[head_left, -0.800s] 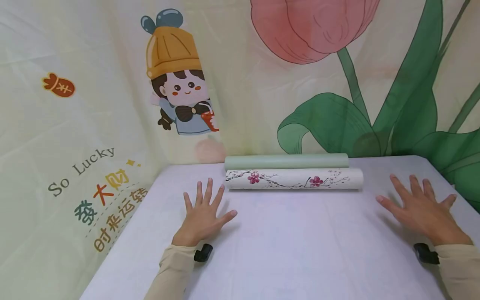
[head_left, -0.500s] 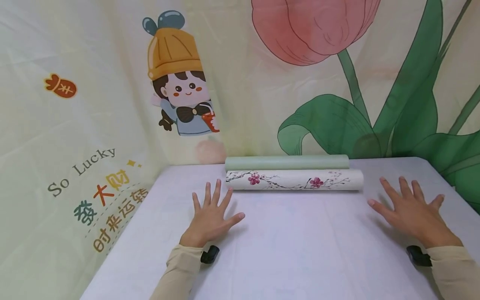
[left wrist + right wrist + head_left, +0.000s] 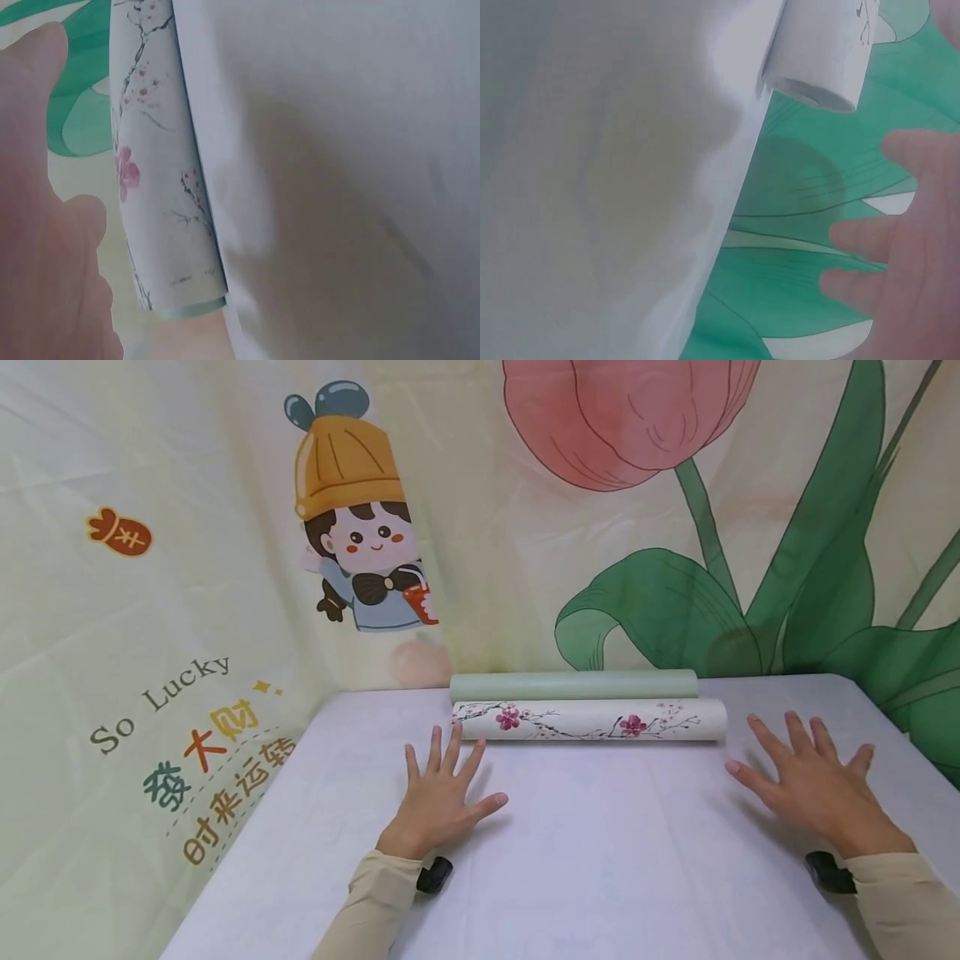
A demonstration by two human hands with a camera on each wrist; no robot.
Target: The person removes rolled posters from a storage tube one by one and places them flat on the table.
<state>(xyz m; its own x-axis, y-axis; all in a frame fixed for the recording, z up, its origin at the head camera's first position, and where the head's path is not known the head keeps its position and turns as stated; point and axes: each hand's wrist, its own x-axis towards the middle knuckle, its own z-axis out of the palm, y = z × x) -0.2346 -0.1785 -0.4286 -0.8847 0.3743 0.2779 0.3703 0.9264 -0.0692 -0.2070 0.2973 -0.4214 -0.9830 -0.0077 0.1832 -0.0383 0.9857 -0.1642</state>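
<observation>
A white roll printed with plum-blossom branches point(image 3: 588, 721) lies crosswise toward the back of the table. Right behind it is a pale green roll point(image 3: 573, 684), partly hidden by the white one. My left hand point(image 3: 435, 802), fingers spread, is just in front of the white roll's left end and holds nothing. Fingers also spread, my right hand point(image 3: 817, 789) is to the right of the rolls, apart from them and holding nothing. In the right wrist view the white roll's hollow end point(image 3: 810, 91) shows.
A white cloth covers the table point(image 3: 585, 852). Behind and to the left hangs a printed curtain point(image 3: 480, 527) with a tulip, a cartoon figure and lettering. A black wrist camera point(image 3: 435, 875) sits on the left wrist, another point(image 3: 830, 872) on the right.
Both hands have moved inward: the left to the right, the right to the left, with fingers still spread. The two rolls have stayed in place.
</observation>
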